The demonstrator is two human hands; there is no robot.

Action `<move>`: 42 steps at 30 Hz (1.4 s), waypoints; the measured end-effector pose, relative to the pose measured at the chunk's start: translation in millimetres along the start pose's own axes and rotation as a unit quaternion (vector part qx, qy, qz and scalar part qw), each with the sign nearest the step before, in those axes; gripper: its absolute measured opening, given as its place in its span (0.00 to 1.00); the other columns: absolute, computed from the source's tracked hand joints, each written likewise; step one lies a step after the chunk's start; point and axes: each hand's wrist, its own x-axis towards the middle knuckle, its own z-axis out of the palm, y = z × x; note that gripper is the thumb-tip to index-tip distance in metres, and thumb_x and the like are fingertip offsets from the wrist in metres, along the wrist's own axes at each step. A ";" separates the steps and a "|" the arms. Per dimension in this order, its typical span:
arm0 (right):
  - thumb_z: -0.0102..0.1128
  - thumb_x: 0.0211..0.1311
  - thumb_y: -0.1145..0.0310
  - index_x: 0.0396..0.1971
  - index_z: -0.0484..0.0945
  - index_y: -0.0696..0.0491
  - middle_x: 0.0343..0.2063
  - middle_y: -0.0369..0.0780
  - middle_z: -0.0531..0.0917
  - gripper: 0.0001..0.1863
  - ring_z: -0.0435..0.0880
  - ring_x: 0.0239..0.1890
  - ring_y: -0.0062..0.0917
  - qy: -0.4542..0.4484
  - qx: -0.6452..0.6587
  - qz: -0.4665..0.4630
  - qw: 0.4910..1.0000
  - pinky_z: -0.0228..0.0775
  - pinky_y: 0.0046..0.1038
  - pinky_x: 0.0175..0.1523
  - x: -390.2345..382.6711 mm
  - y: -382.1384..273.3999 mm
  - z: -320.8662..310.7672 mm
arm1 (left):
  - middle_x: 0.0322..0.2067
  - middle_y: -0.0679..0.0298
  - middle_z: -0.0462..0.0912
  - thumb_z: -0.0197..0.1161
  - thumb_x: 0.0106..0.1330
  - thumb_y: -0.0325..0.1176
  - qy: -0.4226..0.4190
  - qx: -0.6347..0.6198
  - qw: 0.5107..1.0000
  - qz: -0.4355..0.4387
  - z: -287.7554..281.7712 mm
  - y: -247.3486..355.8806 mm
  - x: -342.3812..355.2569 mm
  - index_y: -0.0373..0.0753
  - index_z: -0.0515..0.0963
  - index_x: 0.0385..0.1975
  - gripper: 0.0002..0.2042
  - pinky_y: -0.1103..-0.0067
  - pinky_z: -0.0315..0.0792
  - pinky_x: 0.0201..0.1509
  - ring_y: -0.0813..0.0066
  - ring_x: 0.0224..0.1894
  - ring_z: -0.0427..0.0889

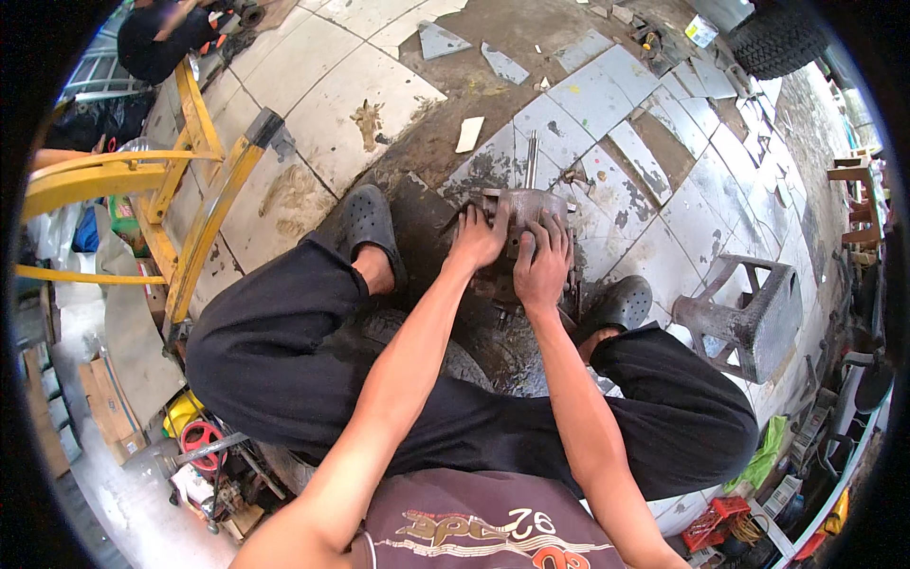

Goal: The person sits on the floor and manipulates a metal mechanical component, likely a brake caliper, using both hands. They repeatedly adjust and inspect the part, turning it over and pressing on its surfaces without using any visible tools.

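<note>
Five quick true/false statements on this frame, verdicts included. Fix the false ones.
1. The left hand and right hand are both on the metal housing. True.
2. The person is wearing work gloves. False: both hands are bare.
3. A metal shaft shows at the housing's far side, away from the person. True.
4. The yellow metal frame stands at the right of the picture. False: the yellow metal frame is at the left; a dark stool is at the right.
5. A black tyre shows at the upper right. True.
</note>
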 end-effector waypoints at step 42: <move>0.53 0.71 0.60 0.49 0.80 0.53 0.61 0.44 0.77 0.16 0.68 0.69 0.41 -0.009 0.004 0.011 1.000 0.49 0.46 0.75 8.9 -14.0 -0.1 | 0.76 0.48 0.52 0.30 0.73 0.67 0.050 -0.036 0.998 -0.014 -38.7 18.5 -31.6 0.32 0.58 0.73 0.44 0.56 0.41 0.80 0.45 0.78 0.46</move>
